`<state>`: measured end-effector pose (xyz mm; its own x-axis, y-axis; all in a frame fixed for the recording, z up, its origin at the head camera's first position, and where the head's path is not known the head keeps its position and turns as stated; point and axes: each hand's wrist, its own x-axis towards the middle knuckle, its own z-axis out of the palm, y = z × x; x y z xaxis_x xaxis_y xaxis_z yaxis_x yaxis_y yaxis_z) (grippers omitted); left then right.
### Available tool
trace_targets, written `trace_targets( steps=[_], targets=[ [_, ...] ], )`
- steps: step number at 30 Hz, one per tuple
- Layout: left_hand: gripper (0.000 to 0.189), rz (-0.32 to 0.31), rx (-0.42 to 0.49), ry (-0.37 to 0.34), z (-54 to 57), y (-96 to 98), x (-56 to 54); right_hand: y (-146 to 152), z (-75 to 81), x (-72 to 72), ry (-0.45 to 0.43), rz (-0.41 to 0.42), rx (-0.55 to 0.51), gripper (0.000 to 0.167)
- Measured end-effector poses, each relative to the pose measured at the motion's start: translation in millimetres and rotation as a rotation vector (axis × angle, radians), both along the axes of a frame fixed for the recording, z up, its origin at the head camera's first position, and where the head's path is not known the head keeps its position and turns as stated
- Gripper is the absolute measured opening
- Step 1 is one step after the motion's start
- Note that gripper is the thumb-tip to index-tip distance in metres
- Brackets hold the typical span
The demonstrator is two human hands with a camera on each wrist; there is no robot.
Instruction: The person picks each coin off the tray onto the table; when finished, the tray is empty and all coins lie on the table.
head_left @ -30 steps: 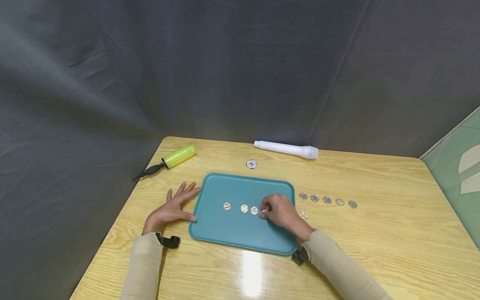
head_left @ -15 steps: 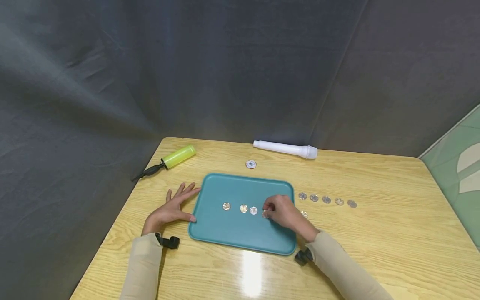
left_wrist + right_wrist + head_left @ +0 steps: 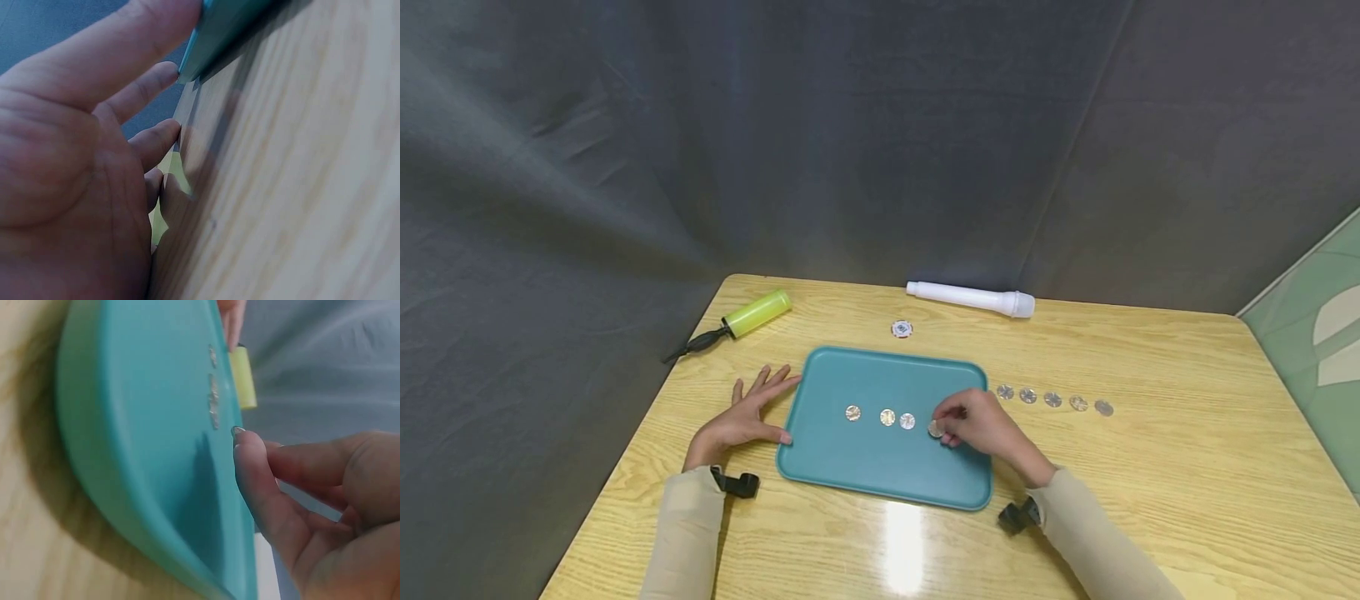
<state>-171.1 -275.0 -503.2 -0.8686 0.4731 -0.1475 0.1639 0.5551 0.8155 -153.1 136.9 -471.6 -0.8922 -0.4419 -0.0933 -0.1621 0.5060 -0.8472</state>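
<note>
A teal tray lies on the wooden table. My left hand rests at its left edge, fingers spread and straight, thumb and index finger touching the rim. Over the tray's right half, my right hand pinches a shiny coin between thumb and fingertips; in the right wrist view only a sliver of that coin shows. To its left, three coins lie in a line on the tray: a gold-looking one, another and a silvery one.
Right of the tray, several silvery coins form a row on the table. A white poker chip lies behind the tray. Further back is a white microphone-shaped stick. A yellow-green hand pump with a black nozzle lies at the back left.
My right hand has shifted slightly right with the coin, which shows more clearly now. A coin on the table right of the tray is now hidden behind that arm. The left hand stays put.
</note>
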Motion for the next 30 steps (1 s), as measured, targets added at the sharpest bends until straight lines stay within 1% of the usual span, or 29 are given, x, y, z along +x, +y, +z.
trace_targets(
  steps=[10,13,22,30],
  targets=[
    [0.096,0.002,0.011,-0.005,-1.5,-1.4,0.2,21,8.0,0.4,-0.054,-0.037,-0.074,0.015],
    [0.096,0.001,0.006,-0.005,-1.7,-1.3,0.1,28,10.1,1.0,-0.074,-0.063,-0.087,0.015],
    [0.096,0.002,0.006,-0.008,-0.7,-1.4,-0.6,48,15.1,5.3,-0.127,-0.143,-0.078,0.018],
    [0.096,0.004,-0.001,-0.002,-0.8,-0.5,-1.0,70,14.6,10.1,-0.123,-0.157,-0.110,0.020]
  ],
)
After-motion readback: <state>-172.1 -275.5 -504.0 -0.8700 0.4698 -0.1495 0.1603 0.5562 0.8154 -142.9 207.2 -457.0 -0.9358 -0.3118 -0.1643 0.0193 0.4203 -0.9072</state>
